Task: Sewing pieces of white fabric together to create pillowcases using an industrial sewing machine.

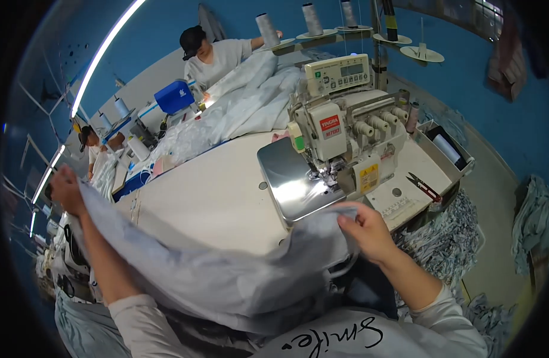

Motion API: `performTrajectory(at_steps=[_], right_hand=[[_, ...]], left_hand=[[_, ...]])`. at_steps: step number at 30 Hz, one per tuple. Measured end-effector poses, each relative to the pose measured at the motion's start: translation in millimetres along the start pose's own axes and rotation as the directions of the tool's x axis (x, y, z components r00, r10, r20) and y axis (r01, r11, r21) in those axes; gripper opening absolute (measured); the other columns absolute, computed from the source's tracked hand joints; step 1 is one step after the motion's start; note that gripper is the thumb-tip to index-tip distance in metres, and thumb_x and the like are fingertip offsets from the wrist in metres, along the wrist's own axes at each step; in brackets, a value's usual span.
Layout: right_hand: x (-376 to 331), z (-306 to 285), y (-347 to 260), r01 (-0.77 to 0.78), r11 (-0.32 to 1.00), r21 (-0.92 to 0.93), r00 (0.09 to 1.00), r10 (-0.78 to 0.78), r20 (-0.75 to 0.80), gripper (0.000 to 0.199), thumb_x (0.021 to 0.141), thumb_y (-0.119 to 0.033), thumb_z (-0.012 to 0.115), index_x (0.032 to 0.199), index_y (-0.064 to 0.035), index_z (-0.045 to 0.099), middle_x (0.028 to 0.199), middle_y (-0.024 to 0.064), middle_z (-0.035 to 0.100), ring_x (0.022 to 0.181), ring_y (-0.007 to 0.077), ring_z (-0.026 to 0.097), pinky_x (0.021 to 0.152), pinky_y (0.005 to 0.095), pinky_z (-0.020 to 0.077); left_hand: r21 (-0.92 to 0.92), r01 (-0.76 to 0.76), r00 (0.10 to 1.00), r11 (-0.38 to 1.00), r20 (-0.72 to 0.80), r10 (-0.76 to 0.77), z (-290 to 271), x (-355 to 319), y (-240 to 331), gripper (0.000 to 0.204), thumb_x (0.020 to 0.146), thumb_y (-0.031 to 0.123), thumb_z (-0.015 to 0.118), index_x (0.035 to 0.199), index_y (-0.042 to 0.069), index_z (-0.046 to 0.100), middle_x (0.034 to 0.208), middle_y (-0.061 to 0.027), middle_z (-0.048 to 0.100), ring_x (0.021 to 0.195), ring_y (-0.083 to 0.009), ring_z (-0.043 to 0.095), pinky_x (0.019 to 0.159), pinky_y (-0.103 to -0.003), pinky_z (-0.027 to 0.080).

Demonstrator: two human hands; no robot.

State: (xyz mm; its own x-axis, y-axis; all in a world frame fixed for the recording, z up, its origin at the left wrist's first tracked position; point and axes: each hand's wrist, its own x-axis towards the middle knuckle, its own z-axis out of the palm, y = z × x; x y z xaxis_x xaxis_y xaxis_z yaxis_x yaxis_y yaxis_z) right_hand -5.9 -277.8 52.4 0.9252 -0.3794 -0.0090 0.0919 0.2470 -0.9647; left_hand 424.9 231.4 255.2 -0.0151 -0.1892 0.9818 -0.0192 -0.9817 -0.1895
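Observation:
I hold a large pale grey piece of fabric (226,271) stretched between both hands over my lap. My left hand (65,190) grips its far corner, raised out to the left. My right hand (365,230) pinches the other edge just in front of the shiny metal plate (289,179) of the white sewing machine (346,128). The fabric sags across the near edge of the cream work table (215,197).
Small red-handled snips (422,186) lie on the table right of the machine. Thread cones (313,19) stand on a rack behind it. A heap of white fabric (244,107) covers the far table, where a person (212,56) works. Fabric scraps (447,238) pile at right.

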Motion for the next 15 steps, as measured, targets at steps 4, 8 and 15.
performTrajectory(at_steps=[4, 8, 15], right_hand=[[30, 16, -13, 0.260, 0.926, -0.275, 0.949, -0.298, -0.103, 0.023, 0.089, -0.008, 0.054, 0.110, 0.0010, 0.057, 0.094, 0.0014, 0.061, 0.083, 0.0066, 0.054, 0.076, 0.0197, 0.0427], [42, 30, -12, 0.355, 0.886, -0.299, 0.925, -0.379, -0.023, 0.022, 0.089, -0.002, 0.046, 0.108, -0.0009, 0.057, 0.091, -0.0001, 0.058, 0.077, 0.0038, 0.049, 0.071, 0.0176, 0.0401], [44, 38, -8, 0.450, 0.845, -0.290, 0.889, -0.454, 0.056, 0.026, 0.088, 0.001, 0.046, 0.112, -0.0024, 0.054, 0.095, 0.0017, 0.058, 0.083, 0.0059, 0.053, 0.075, 0.0200, 0.0434]], left_hand=[[0.270, 0.055, 0.356, 0.961, 0.894, -0.271, 33, -112, 154, 0.043, 0.086, 0.040, 0.053, 0.115, 0.009, 0.057, 0.125, -0.0204, 0.048, 0.123, -0.0389, 0.037, 0.096, -0.055, 0.034], [-0.370, 0.418, 0.470, 0.830, 0.870, 0.151, -43, -141, 288, 0.062, 0.082, 0.059, 0.051, 0.118, 0.008, 0.056, 0.121, -0.0119, 0.056, 0.116, -0.0298, 0.049, 0.102, -0.056, 0.023], [-0.871, 0.475, 0.640, -0.127, 0.243, 0.729, -245, -53, 381, 0.067, 0.070, 0.019, 0.078, 0.127, 0.007, 0.047, 0.102, -0.0116, 0.063, 0.100, -0.0253, 0.058, 0.092, -0.039, 0.039]])
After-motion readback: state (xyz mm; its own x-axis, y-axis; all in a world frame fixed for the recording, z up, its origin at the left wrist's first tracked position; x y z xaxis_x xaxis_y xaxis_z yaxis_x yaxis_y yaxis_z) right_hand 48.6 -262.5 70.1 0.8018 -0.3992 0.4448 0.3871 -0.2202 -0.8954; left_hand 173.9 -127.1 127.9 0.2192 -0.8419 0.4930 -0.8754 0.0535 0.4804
